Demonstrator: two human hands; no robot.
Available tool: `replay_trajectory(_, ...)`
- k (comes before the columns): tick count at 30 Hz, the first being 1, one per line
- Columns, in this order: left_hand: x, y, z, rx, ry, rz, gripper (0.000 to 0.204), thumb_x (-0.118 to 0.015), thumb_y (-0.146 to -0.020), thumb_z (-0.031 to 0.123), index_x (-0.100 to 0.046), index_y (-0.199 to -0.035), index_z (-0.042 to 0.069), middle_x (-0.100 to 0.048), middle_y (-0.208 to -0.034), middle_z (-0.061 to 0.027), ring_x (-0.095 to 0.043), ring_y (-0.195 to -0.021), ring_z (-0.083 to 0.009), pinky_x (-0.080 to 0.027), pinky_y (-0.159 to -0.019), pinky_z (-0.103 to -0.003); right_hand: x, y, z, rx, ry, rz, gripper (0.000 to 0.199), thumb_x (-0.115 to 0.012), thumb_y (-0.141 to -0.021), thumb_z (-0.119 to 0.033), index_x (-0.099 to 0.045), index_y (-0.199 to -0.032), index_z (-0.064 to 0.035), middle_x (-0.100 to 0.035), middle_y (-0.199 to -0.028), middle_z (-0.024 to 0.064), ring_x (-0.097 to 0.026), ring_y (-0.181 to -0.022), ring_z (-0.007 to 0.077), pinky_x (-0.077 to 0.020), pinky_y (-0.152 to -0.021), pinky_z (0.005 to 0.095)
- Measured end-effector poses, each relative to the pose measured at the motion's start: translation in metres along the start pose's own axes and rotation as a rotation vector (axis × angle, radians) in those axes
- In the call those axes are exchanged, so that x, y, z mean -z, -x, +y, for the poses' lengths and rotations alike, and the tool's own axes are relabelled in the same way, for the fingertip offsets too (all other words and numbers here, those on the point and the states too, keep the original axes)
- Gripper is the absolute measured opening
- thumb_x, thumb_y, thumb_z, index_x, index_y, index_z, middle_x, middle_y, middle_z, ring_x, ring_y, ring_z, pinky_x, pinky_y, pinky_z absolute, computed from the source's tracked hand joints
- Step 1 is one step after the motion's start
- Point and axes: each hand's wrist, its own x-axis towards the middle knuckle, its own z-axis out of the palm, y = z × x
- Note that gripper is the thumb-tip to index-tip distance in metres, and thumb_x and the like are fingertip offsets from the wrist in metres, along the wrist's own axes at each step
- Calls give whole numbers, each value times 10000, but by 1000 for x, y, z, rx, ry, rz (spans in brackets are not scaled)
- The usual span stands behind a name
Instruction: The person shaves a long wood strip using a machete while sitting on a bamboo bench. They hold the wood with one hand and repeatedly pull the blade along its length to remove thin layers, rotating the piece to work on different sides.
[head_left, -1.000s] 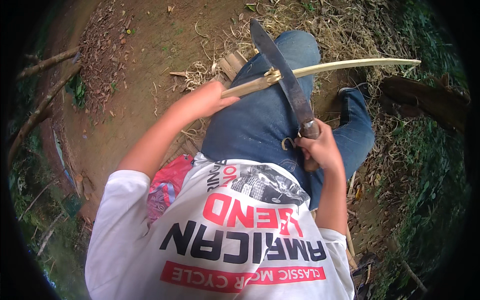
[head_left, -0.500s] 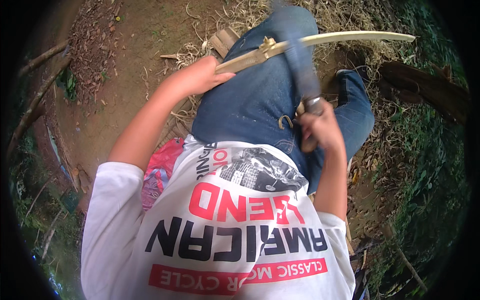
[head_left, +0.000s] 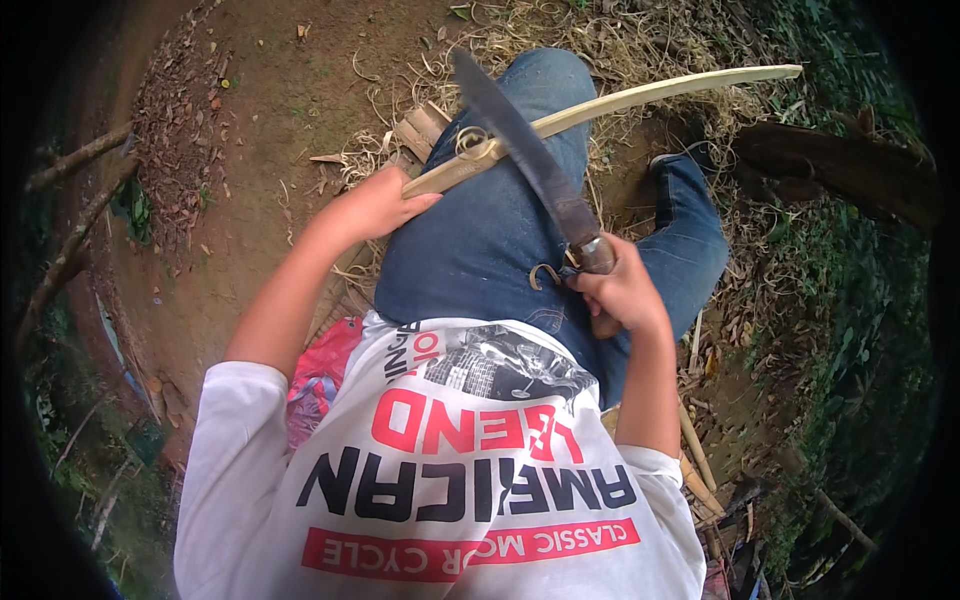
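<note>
My left hand (head_left: 378, 205) is closed round the near end of a long, pale strip of wood or bamboo (head_left: 655, 92). The strip lies across my jeans-covered thigh and curves away to the far right. A curled shaving (head_left: 476, 146) clings to it close to the blade. In my right hand (head_left: 622, 285) is the brown wooden handle of a machete, and the fingers are wrapped round it. The dark machete blade (head_left: 525, 140) points up and to the left, crossing over the strip just past the curl. Another small curl (head_left: 543, 276) rests on my jeans.
Thin shavings (head_left: 640, 40) litter the ground beyond my knee. A thick dark log (head_left: 830, 175) lies at the right, with green plants beside it. Short wood pieces (head_left: 422, 130) are left of my thigh, and a red plastic bag (head_left: 325, 370) is by my left hip.
The machete blade, blurred before, now shows sharply and has swung to the left across the strip. The curl on the strip sits nearer my left hand and looks looser. Both hands keep their holds.
</note>
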Motion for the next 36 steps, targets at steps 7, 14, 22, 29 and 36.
replay_trajectory(7,3,-3,10,150,99,-123,436,-637,-917,391,-598,-890,-42,-585,-634,-87,-577,-542,-145,-475,-479,-319,-19,-13,15,64,80,6,544,-639,-722,72,-544,-1254,10,-569,-695,42,-513,-477,118,-424,-432,269)
replay_trajectory(14,-3,2,14,83,36,-75,373,-614,-928,329,-585,-872,-39,-561,-599,-51,-543,-477,-140,-452,-439,-316,-8,-24,6,142,-41,190,406,-637,-734,66,-567,-1130,14,-547,-652,36,-519,-465,125,-414,-411,269)
replay_trajectory(22,-2,5,11,116,136,-105,401,-607,-930,342,-559,-768,-22,-530,-569,-30,-541,-474,-132,-435,-424,-288,-1,-16,2,103,-36,163,383,-646,-725,65,-573,-1099,23,-566,-670,42,-518,-479,111,-415,-419,269)
replay_trajectory(29,9,-2,24,239,454,-269,414,-601,-949,359,-477,-704,49,-464,-549,-2,-445,-431,-93,-374,-393,-260,-24,-23,9,136,-54,62,435,-630,-732,57,-559,-1161,48,-571,-671,52,-520,-479,120,-413,-423,271)
replay_trajectory(36,8,-2,47,178,857,-297,432,-578,-967,408,-431,-719,86,-378,-532,30,-362,-416,-78,-331,-387,-247,4,3,24,220,-287,410,241,-623,-729,74,-550,-951,16,-533,-611,34,-483,-431,111,-371,-377,268)
